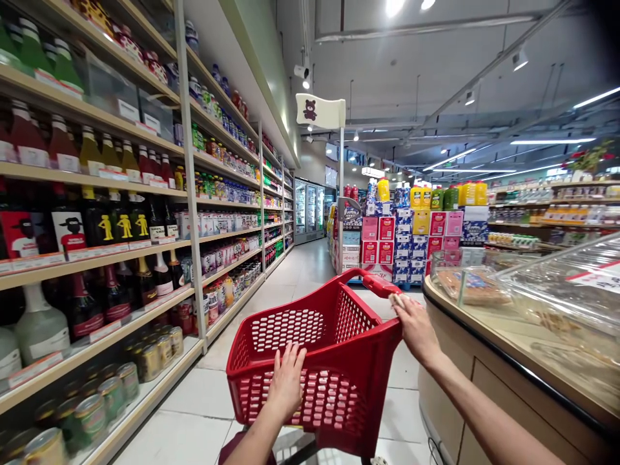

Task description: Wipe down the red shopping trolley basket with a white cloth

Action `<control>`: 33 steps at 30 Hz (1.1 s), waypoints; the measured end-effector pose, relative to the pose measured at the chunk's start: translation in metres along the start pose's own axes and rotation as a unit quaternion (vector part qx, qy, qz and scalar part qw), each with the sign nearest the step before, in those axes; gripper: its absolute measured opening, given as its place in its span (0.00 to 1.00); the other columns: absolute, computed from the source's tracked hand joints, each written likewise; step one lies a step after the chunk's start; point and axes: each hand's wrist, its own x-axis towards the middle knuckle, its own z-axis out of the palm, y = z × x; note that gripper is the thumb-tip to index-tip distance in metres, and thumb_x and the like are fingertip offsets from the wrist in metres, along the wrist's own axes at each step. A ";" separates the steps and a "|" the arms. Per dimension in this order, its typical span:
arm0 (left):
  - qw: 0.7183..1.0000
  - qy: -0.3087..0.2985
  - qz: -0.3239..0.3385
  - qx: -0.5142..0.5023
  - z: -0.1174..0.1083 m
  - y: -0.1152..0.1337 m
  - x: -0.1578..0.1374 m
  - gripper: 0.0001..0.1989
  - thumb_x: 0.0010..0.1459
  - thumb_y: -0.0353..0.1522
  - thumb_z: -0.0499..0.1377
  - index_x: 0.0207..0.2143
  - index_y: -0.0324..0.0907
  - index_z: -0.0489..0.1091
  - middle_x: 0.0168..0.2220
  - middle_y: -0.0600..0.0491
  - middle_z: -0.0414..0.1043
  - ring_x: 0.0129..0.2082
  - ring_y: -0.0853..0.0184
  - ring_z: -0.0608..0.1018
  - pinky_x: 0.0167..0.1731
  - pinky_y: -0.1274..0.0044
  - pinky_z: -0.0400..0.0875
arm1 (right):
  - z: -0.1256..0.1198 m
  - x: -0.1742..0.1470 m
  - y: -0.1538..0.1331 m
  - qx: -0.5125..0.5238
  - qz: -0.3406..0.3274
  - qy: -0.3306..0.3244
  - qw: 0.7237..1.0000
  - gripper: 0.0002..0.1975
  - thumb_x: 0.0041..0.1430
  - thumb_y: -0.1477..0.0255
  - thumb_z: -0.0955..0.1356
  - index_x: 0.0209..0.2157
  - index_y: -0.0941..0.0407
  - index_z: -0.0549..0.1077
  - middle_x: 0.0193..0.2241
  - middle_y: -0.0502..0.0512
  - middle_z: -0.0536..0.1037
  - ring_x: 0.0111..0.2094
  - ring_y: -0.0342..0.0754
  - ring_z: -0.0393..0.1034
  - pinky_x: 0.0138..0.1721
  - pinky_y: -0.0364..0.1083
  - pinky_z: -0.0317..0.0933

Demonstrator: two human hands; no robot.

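Left hand (287, 381): fingers loosely spread over cart (382, 361) near rim.
Right hand (414, 326): curled round handle (380, 285) end.
Cart: under both hands.
Counter (504, 371): right of right hand.
Steering: seems the step in hand; turning would call for both hands together.

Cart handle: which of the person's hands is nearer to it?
Right. The right hand is on the end of the cart handle; the left hand is farther off, at the near side of the red basket.
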 end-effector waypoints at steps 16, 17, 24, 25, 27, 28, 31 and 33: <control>0.998 0.039 0.051 -0.020 0.022 0.052 0.012 0.37 0.45 0.25 0.45 0.60 0.36 0.39 0.63 0.51 0.37 0.62 0.65 0.40 0.58 0.64 0.39 | 0.007 -0.013 -0.026 0.000 -0.149 0.006 0.989 0.22 0.56 0.80 0.55 0.50 0.55 0.66 0.51 0.57 0.66 0.56 0.52 0.52 0.54 0.54 0.51; 0.997 0.041 0.058 -0.020 0.021 0.051 0.011 0.37 0.45 0.24 0.45 0.60 0.36 0.39 0.63 0.52 0.38 0.62 0.66 0.40 0.59 0.65 0.39 | 0.004 -0.013 -0.020 -0.007 -0.129 0.016 0.992 0.21 0.56 0.80 0.56 0.49 0.56 0.67 0.51 0.59 0.66 0.55 0.53 0.53 0.53 0.55 0.51; 0.997 0.055 0.056 -0.010 0.017 0.048 0.006 0.39 0.43 0.24 0.46 0.60 0.35 0.38 0.63 0.50 0.37 0.62 0.64 0.40 0.59 0.64 0.41 | 0.004 -0.022 -0.030 -0.008 -0.121 0.028 0.992 0.23 0.55 0.81 0.55 0.51 0.55 0.64 0.53 0.56 0.63 0.58 0.52 0.47 0.54 0.55 0.51; 0.997 0.054 0.061 -0.008 0.017 0.048 0.006 0.39 0.43 0.24 0.46 0.60 0.35 0.38 0.63 0.50 0.38 0.62 0.64 0.40 0.58 0.65 0.41 | 0.006 -0.022 -0.033 0.000 -0.140 0.022 0.990 0.23 0.56 0.81 0.55 0.51 0.54 0.64 0.53 0.55 0.63 0.58 0.52 0.47 0.54 0.55 0.51; 0.996 0.057 0.073 -0.008 0.017 0.046 0.006 0.39 0.43 0.23 0.46 0.60 0.36 0.39 0.63 0.51 0.39 0.62 0.66 0.41 0.59 0.65 0.42 | 0.005 -0.019 -0.030 -0.001 -0.129 0.028 0.991 0.22 0.57 0.79 0.55 0.51 0.54 0.65 0.54 0.56 0.63 0.57 0.52 0.48 0.55 0.55 0.50; 0.995 0.061 0.075 -0.009 0.018 0.046 0.005 0.39 0.43 0.23 0.46 0.60 0.36 0.39 0.63 0.51 0.39 0.62 0.66 0.41 0.59 0.66 0.42 | 0.004 -0.017 -0.025 -0.009 -0.100 0.039 0.994 0.21 0.57 0.79 0.55 0.50 0.55 0.65 0.54 0.58 0.62 0.57 0.52 0.49 0.55 0.56 0.50; 0.995 0.073 0.067 -0.010 0.019 0.046 0.005 0.39 0.43 0.24 0.47 0.60 0.35 0.39 0.63 0.51 0.38 0.62 0.64 0.40 0.59 0.65 0.41 | 0.000 -0.016 -0.019 -0.029 -0.032 0.066 0.997 0.22 0.56 0.79 0.55 0.52 0.58 0.63 0.55 0.61 0.60 0.57 0.54 0.48 0.55 0.58 0.48; 0.996 0.070 0.058 -0.007 0.017 0.047 0.006 0.39 0.42 0.24 0.47 0.60 0.35 0.39 0.63 0.50 0.37 0.62 0.64 0.39 0.59 0.65 0.40 | 0.001 -0.020 -0.026 -0.020 -0.071 0.046 0.996 0.24 0.55 0.81 0.55 0.54 0.56 0.61 0.56 0.58 0.59 0.58 0.53 0.46 0.56 0.56 0.48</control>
